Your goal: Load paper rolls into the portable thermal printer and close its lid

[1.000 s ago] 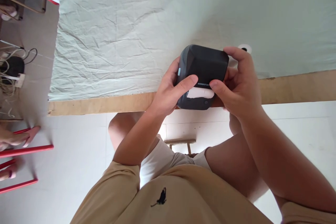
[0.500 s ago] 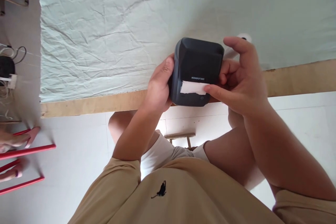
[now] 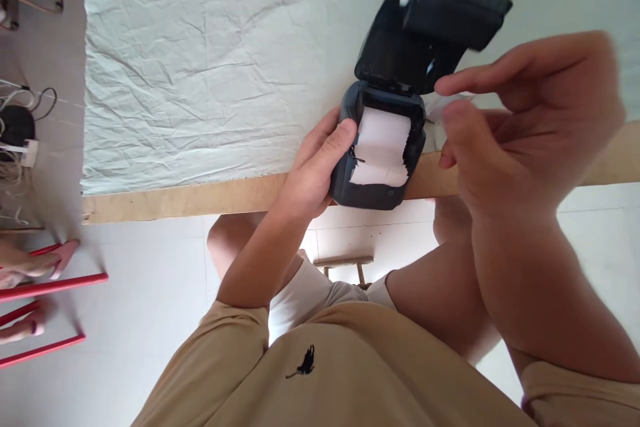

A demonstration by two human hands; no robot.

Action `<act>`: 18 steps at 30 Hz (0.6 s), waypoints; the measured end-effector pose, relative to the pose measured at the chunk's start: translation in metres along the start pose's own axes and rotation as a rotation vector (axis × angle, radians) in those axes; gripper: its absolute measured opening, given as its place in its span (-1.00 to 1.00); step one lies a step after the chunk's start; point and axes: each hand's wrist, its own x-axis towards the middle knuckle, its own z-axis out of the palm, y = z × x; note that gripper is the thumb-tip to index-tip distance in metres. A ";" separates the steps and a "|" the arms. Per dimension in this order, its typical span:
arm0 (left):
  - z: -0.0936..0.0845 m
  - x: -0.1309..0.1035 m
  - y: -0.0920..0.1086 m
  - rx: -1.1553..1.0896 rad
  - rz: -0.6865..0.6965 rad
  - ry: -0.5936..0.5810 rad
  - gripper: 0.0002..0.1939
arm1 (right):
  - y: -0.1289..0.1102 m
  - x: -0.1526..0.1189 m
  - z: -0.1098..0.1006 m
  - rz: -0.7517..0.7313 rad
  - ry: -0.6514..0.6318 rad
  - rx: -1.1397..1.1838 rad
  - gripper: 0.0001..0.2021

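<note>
A dark label printer (image 3: pixel 367 196) rests at the front edge of the table with its lid (image 3: pixel 435 17) swung up and back. Inside its bay lies a roll of white label paper (image 3: pixel 383 143), whose torn end drapes over the front. My left hand (image 3: pixel 315 170) grips the printer's left side, thumb on the rim of the bay. To the right of the lid is my right hand (image 3: pixel 535 133), fingers apart and slightly blurred. Its index fingertip is at the lid's lower right corner; whether it touches I cannot tell. A whitish item (image 3: pixel 445 107) shows partly behind this hand.
A pale green cloth (image 3: pixel 200 80) covers the table, leaving a bare wooden edge (image 3: pixel 200 199) in front. Cables and a dark round device (image 3: pixel 15 125) lie at the far left. Another person's foot (image 3: pixel 35 263) and red bars (image 3: pixel 55 285) are at lower left.
The printer's lid has gone from closed to raised, exposing the paper roll. My right hand has moved off the paper strip, up and to the right. My left hand still holds the printer.
</note>
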 end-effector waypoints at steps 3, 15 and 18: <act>0.001 -0.001 0.003 0.006 -0.004 -0.034 -0.44 | -0.001 0.006 0.003 -0.123 -0.175 -0.311 -0.83; 0.003 0.001 0.003 0.006 0.016 -0.034 -0.56 | 0.011 0.018 -0.011 -0.166 -0.537 -0.611 -0.89; 0.004 0.001 0.004 0.029 -0.007 0.011 -0.59 | 0.016 0.023 -0.007 -0.127 -0.587 -0.545 -0.82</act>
